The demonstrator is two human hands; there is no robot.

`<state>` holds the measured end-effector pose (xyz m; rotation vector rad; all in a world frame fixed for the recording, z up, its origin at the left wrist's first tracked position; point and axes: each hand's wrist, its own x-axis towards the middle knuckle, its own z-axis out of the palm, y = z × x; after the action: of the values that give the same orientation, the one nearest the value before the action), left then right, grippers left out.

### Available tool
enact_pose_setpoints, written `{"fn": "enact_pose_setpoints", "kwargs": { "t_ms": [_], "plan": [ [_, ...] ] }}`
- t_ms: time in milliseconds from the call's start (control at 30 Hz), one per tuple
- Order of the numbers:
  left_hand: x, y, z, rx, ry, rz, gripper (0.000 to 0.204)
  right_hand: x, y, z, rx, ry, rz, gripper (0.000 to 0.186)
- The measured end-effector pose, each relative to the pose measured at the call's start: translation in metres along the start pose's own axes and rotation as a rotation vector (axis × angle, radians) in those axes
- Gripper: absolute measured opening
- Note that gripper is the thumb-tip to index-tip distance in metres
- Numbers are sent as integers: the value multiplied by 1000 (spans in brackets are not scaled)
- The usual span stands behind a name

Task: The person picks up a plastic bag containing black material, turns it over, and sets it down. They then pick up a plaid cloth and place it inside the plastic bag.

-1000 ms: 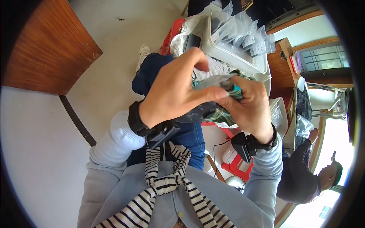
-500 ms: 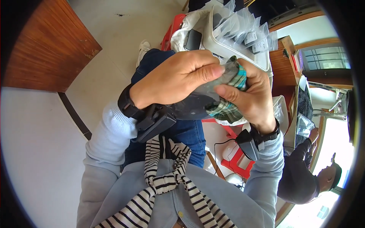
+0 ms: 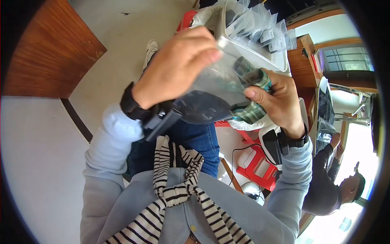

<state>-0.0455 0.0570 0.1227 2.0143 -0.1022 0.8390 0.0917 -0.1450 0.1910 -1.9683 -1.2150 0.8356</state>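
Observation:
My left hand (image 3: 174, 67), somewhat smeared by motion, is closed on the upper edge of a clear plastic bag (image 3: 217, 79). A dark rounded thing (image 3: 203, 107) shows at the bag's lower part; its kind cannot be made out. My right hand (image 3: 278, 101) grips a green plaid cloth piece (image 3: 250, 112), thumb on the near side, fingers behind. Some of the plaid cloth shows through or beside the film. I cannot tell how much of it lies inside the bag. Both wrists carry black strapped devices.
Beyond my hands, a white bin (image 3: 276, 61) holds several clear bags with white labels. Red stools (image 3: 258, 168) and a dark cable are below right. A wooden cabinet (image 3: 53, 53) stands left. Another person (image 3: 325, 187) works at the far right, a clear bag near their hand.
My left hand has moved up and left, and my right hand slightly right and down. The bag is now spread wider between them, with more of the film showing.

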Motion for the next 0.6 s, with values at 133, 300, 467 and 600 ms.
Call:
{"fn": "enact_pose_setpoints", "kwargs": {
  "t_ms": [133,300,467,600],
  "plan": [
    [-9,-9,-14,23,-45,-68,30,-14,22,-18,-257,5,-210,35],
    [-8,-9,-13,-41,6,-44,32,-29,33,-2,58,212,-190,42],
    [-14,-11,-17,-145,-140,-223,37,-24,75,0,1071,670,-61,49],
    [-18,-21,-15,-247,-32,-230,37,-41,97,-36,1433,385,-471,47]
  ]
}}
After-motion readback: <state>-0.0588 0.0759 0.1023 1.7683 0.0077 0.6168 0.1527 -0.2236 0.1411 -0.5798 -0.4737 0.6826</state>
